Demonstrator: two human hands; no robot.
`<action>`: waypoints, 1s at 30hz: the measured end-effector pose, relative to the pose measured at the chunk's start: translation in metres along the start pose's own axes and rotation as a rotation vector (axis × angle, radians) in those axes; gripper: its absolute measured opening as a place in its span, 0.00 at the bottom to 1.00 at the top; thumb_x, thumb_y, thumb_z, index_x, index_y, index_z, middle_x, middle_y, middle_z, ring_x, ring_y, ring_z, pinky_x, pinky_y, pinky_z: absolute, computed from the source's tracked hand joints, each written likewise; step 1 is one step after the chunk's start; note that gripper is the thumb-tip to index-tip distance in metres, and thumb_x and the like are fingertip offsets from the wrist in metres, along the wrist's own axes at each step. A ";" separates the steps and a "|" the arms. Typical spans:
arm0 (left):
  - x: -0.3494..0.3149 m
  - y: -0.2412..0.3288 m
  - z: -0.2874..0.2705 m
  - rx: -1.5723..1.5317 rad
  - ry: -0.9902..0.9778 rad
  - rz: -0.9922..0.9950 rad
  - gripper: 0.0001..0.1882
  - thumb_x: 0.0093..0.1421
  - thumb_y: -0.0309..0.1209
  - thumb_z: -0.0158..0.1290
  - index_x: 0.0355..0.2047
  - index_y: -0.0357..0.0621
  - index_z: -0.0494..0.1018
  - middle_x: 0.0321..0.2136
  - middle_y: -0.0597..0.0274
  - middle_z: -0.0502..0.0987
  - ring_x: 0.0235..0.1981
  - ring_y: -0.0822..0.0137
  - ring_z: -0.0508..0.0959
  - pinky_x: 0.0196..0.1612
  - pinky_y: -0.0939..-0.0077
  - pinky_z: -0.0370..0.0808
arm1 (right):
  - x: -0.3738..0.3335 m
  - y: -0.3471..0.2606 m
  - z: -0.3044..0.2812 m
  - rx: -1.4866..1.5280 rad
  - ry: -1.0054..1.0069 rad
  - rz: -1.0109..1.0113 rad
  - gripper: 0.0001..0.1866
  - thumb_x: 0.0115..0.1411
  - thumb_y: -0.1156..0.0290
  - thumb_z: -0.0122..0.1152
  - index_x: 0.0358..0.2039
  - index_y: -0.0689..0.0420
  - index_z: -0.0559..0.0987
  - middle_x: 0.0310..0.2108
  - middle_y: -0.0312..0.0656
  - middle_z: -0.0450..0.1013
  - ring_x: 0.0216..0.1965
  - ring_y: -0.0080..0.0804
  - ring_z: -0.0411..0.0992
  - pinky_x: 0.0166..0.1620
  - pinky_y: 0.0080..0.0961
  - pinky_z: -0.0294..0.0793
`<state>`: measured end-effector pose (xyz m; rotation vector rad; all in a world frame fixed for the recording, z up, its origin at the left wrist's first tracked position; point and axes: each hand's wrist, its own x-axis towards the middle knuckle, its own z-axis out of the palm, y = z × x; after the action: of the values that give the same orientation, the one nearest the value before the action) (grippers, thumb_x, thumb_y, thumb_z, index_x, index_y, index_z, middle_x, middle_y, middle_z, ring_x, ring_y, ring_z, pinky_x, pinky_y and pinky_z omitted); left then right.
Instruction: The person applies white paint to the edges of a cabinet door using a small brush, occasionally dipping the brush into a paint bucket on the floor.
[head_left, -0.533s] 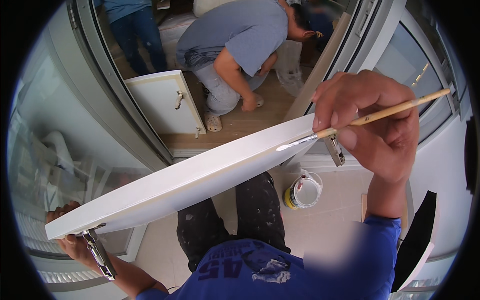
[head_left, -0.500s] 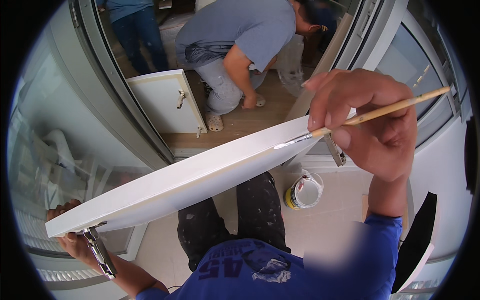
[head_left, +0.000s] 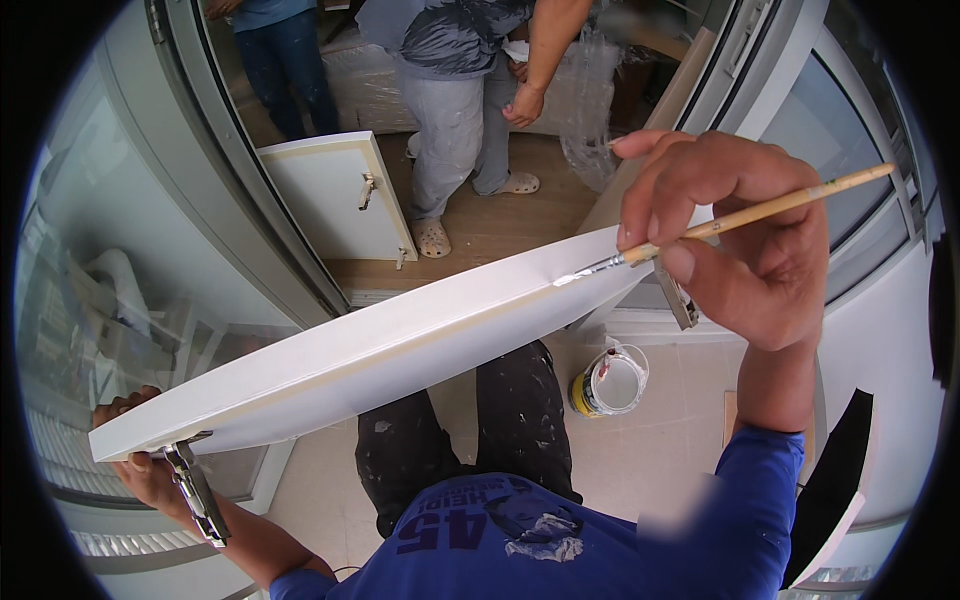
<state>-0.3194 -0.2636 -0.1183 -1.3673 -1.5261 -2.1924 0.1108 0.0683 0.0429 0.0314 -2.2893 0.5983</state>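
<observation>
A long white cabinet door (head_left: 370,325) slants across the view, its narrow edge facing up. My left hand (head_left: 140,470) is wrapped round its lower left end, beside a metal hinge (head_left: 192,490). Between thumb and fingers, my right hand (head_left: 740,230) pinches a thin wooden paintbrush (head_left: 770,208). White paint coats the bristles, which touch the door's edge near the right end, along a tan strip. Just under my right hand, a second metal hinge (head_left: 680,298) is partly hidden.
On the floor stands an open paint can (head_left: 612,382) with a wire handle. Beyond the sliding door frame, another white door panel (head_left: 335,200) with hinges leans upright. A person in grey trousers (head_left: 445,130) stands there, and another in jeans (head_left: 285,75) behind. Glass panes flank me.
The brush tip has shifted slightly right along the edge, and the door's left end has risen a little. The person in grey trousers has straightened up from a crouch.
</observation>
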 end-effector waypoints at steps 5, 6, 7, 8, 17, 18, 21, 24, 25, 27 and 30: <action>0.000 0.001 0.000 -0.043 0.005 -0.034 0.39 0.44 0.52 0.70 0.43 0.37 0.65 0.31 0.62 0.66 0.35 0.65 0.69 0.48 0.64 0.65 | 0.002 0.002 0.003 -0.012 0.002 0.008 0.06 0.47 0.74 0.63 0.27 0.57 0.78 0.23 0.41 0.76 0.31 0.34 0.78 0.58 0.50 0.67; 0.000 -0.001 -0.004 0.004 -0.016 -0.010 0.39 0.46 0.55 0.67 0.43 0.35 0.65 0.32 0.60 0.67 0.35 0.66 0.69 0.44 0.70 0.66 | 0.001 0.003 0.003 -0.013 0.002 0.009 0.06 0.46 0.74 0.63 0.27 0.57 0.78 0.23 0.41 0.76 0.31 0.34 0.78 0.58 0.50 0.67; 0.001 -0.002 -0.007 0.051 -0.036 0.015 0.40 0.49 0.59 0.64 0.43 0.33 0.65 0.33 0.58 0.68 0.35 0.66 0.69 0.39 0.75 0.66 | 0.001 0.003 0.002 -0.009 0.001 0.013 0.06 0.47 0.74 0.63 0.27 0.57 0.78 0.23 0.41 0.76 0.31 0.34 0.78 0.58 0.50 0.67; 0.001 -0.001 -0.005 0.057 -0.031 0.017 0.41 0.49 0.59 0.65 0.43 0.33 0.65 0.33 0.57 0.68 0.35 0.66 0.70 0.39 0.75 0.66 | 0.000 0.003 0.001 -0.007 0.000 0.018 0.06 0.47 0.74 0.63 0.27 0.57 0.78 0.24 0.41 0.77 0.31 0.34 0.78 0.58 0.50 0.67; 0.001 0.007 0.004 -0.052 -0.002 -0.042 0.37 0.43 0.49 0.73 0.41 0.40 0.64 0.30 0.65 0.66 0.34 0.65 0.68 0.49 0.61 0.66 | -0.010 0.003 -0.017 -0.041 -0.024 0.019 0.06 0.46 0.76 0.62 0.28 0.58 0.77 0.24 0.42 0.77 0.32 0.33 0.78 0.60 0.50 0.66; 0.001 0.009 0.009 -0.042 0.013 -0.033 0.37 0.43 0.50 0.73 0.41 0.40 0.64 0.30 0.65 0.66 0.34 0.65 0.68 0.48 0.61 0.66 | -0.009 0.003 -0.014 -0.015 -0.007 0.014 0.06 0.46 0.76 0.62 0.28 0.58 0.78 0.24 0.42 0.77 0.32 0.33 0.78 0.59 0.50 0.66; 0.000 0.001 0.001 0.064 0.045 0.007 0.40 0.47 0.57 0.67 0.43 0.36 0.65 0.33 0.61 0.67 0.36 0.66 0.69 0.43 0.70 0.66 | -0.008 0.000 -0.005 0.010 0.013 -0.006 0.06 0.46 0.76 0.62 0.28 0.57 0.78 0.24 0.42 0.77 0.32 0.34 0.79 0.59 0.49 0.67; -0.002 -0.012 -0.024 0.114 -0.006 0.002 0.43 0.48 0.61 0.63 0.45 0.33 0.65 0.35 0.58 0.67 0.38 0.66 0.69 0.40 0.75 0.66 | -0.005 0.001 -0.001 0.011 0.016 -0.007 0.07 0.45 0.76 0.63 0.27 0.57 0.78 0.24 0.42 0.77 0.32 0.35 0.79 0.58 0.49 0.68; -0.002 -0.013 -0.030 0.117 -0.016 0.000 0.43 0.49 0.61 0.63 0.46 0.33 0.65 0.36 0.58 0.66 0.39 0.66 0.69 0.40 0.75 0.66 | -0.005 0.002 -0.001 0.011 0.014 -0.009 0.07 0.45 0.76 0.63 0.27 0.57 0.78 0.24 0.42 0.77 0.32 0.35 0.79 0.58 0.48 0.68; -0.003 -0.010 -0.026 0.122 -0.017 0.001 0.43 0.49 0.61 0.63 0.47 0.32 0.64 0.36 0.58 0.66 0.39 0.66 0.69 0.41 0.74 0.65 | -0.003 0.004 -0.002 0.009 0.005 -0.014 0.07 0.45 0.76 0.62 0.27 0.57 0.78 0.24 0.42 0.77 0.32 0.36 0.79 0.57 0.48 0.68; -0.004 -0.007 -0.019 0.122 -0.013 0.015 0.43 0.49 0.59 0.63 0.48 0.32 0.64 0.36 0.57 0.66 0.40 0.65 0.69 0.44 0.71 0.65 | -0.006 0.004 -0.005 -0.012 -0.009 0.014 0.07 0.45 0.77 0.62 0.28 0.57 0.78 0.24 0.42 0.77 0.32 0.36 0.79 0.57 0.48 0.68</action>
<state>-0.3324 -0.2771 -0.1267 -1.3535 -1.6196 -2.0479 0.1177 0.0728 0.0400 0.0129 -2.3036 0.5933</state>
